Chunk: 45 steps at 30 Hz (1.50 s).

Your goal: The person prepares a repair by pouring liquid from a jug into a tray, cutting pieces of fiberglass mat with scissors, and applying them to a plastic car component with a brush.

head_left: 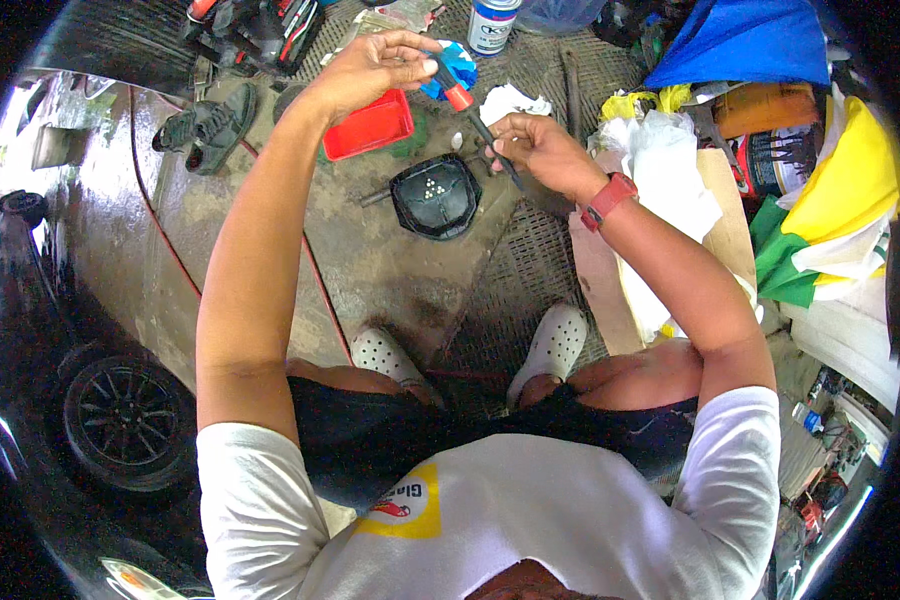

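Note:
My left hand (388,66) pinches the upper end of a slim black stick-like tool with a red band (460,97), its exact kind unclear. Around its lower part, the fingers of my right hand (535,150) are closed, with the dark tip poking out below them. The tool slants down to the right. Under and left of my right hand lies a black angular dish (435,197) with several small white bits in it. A red tray (372,126) is on the floor below my left wrist. Beside the tool is a crumpled blue wrapper (451,68).
A can (491,25) stands beyond my hands, near crumpled white paper (515,102). Cardboard (610,270) with white plastic lies right. Grey shoes (210,128) and a red hose (315,270) are left, with a black car's wheel (125,415). My feet wear white clogs (555,342).

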{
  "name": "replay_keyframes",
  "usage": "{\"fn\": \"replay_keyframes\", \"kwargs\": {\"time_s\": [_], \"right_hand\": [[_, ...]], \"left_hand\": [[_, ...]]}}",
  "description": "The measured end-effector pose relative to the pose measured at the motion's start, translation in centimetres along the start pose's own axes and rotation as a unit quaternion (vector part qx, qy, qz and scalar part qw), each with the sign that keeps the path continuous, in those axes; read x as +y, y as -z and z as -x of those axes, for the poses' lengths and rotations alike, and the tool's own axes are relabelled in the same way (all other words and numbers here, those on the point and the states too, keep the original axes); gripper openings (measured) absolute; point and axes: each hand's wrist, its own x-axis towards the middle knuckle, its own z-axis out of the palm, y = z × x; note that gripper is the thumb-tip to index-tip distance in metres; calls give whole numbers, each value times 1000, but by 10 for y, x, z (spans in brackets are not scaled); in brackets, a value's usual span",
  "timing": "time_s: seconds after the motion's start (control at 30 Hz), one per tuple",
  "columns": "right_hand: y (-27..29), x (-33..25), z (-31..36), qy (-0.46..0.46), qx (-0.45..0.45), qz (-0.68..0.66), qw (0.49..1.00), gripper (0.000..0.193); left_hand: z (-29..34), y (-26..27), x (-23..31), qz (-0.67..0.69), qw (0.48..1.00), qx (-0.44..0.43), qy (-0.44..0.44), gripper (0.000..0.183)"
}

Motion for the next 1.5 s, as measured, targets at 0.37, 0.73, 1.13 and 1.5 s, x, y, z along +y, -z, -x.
{"fn": "replay_keyframes", "kwargs": {"time_s": [0.37, 0.73, 1.13, 1.5], "right_hand": [[-1, 10, -1, -14, 4, 30, 999, 11], [0, 22, -4, 15, 23, 63, 998, 14], [2, 22, -2, 1, 20, 53, 998, 11], [-1, 27, -2, 2, -12, 60, 998, 13]], "left_hand": [[-2, -2, -2, -15, 1000, -18, -13, 32], [-6, 1, -13, -21, 998, -22, 47, 25], [-2, -3, -12, -38, 997, -45, 44, 41], [-8, -8, -22, -110, 991, -35, 65, 37]]}}
